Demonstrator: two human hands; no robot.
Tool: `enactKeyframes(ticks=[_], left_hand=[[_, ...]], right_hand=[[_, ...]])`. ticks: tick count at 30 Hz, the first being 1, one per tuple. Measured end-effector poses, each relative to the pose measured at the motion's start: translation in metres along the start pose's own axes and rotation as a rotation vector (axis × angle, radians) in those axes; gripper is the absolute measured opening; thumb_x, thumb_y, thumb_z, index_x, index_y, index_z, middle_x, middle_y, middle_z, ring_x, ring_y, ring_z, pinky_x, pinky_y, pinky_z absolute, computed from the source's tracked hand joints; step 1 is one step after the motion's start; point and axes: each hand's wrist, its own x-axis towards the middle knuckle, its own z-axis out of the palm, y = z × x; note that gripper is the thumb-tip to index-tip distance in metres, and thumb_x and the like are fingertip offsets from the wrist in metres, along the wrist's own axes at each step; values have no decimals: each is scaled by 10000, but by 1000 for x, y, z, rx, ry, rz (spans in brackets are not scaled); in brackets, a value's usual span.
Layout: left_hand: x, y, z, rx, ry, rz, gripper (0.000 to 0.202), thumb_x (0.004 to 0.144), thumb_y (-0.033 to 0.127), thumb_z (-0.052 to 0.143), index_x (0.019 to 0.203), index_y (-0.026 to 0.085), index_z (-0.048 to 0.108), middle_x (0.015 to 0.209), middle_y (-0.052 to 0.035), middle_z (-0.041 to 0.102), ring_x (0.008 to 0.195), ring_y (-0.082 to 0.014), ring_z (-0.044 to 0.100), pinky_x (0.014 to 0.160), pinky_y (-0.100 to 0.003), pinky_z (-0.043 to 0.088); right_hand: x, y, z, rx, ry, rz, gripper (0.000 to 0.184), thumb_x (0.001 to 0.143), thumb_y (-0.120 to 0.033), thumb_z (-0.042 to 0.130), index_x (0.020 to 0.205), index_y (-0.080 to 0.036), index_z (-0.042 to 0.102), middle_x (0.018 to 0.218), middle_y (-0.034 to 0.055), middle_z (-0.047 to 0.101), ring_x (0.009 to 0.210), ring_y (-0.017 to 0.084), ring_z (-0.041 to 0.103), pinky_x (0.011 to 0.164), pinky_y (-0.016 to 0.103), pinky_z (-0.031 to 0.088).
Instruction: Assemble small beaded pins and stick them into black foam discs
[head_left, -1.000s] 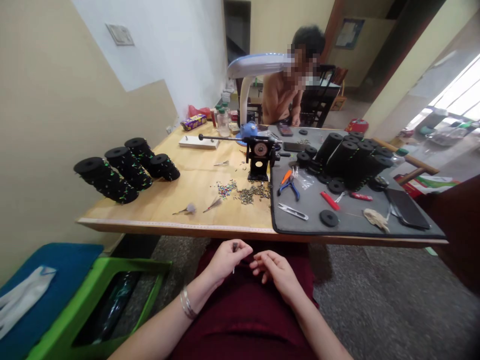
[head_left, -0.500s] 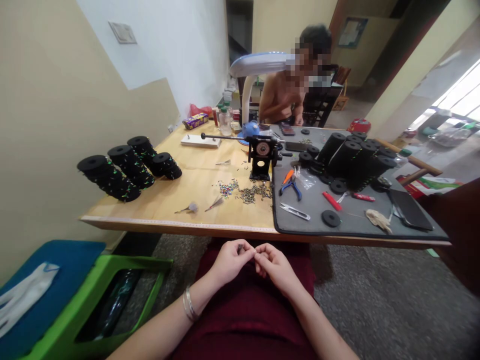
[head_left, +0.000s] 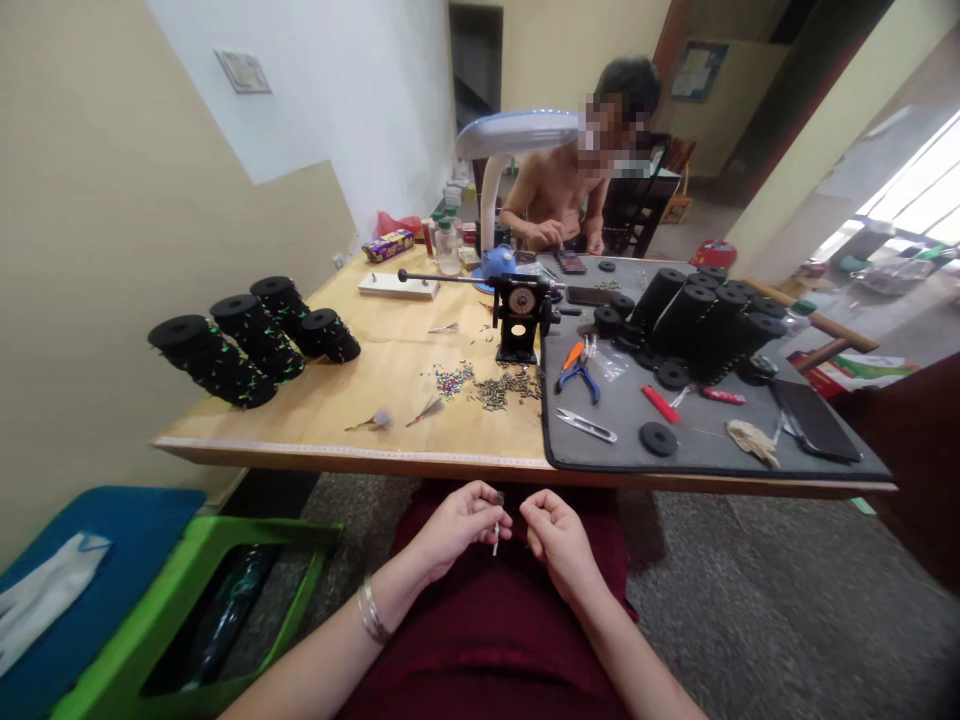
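Your left hand (head_left: 457, 525) has its grip pressed together, pinching a thin pale pin (head_left: 495, 539) that hangs below it, long axis near upright. Your right hand (head_left: 559, 542) sits curled just beside that pin, nothing visible in its grip.

A light wooden workbench (head_left: 337, 390) carries four tilted rolls of black foam spool stock with green-tipped pins (head_left: 225, 375) at its left, and a black metal hand-crank winder (head_left: 521, 320) at centre. A grey padded mat (head_left: 630, 410) lies to the right, bearing orange-and-blue pliers (head_left: 577, 375) and steel thread snips (head_left: 586, 425). Behind the winder stands a white-and-blue desk lamp (head_left: 516, 133). A shirtless seated co-worker (head_left: 551, 190) occupies the far end. A green plastic stool (head_left: 202, 560) stands below the bench at left.
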Motion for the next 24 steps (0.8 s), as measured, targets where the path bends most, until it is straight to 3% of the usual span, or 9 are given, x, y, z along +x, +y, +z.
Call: enactKeyframes(ticks=[6, 14, 24], left_hand=[[3, -4, 2, 32, 4, 3, 366, 643, 387, 722, 764, 169, 454, 638, -19, 654, 561, -131, 631, 502, -200, 406], [4, -9, 5, 87, -37, 80, 296, 693, 349, 693, 732, 149, 477, 634, -17, 644, 565, -126, 624, 496, -201, 416], [7, -13, 7, 182, -22, 147, 275, 675, 322, 694, 696, 158, 474, 572, 24, 585, 537, -122, 606, 479, -200, 424]], right_hand=[[-3, -4, 2, -6, 15, -1, 347, 709, -494, 647, 714, -193, 476, 332, -109, 407, 296, 43, 252, 336, 171, 148], [-4, -5, 5, -66, -41, 0, 329, 713, -475, 642, 703, -189, 479, 319, -103, 443, 281, 41, 277, 325, 164, 186], [-1, -4, 6, -157, -5, -22, 287, 709, -435, 638, 676, -187, 497, 326, -94, 454, 286, 55, 330, 336, 168, 243]])
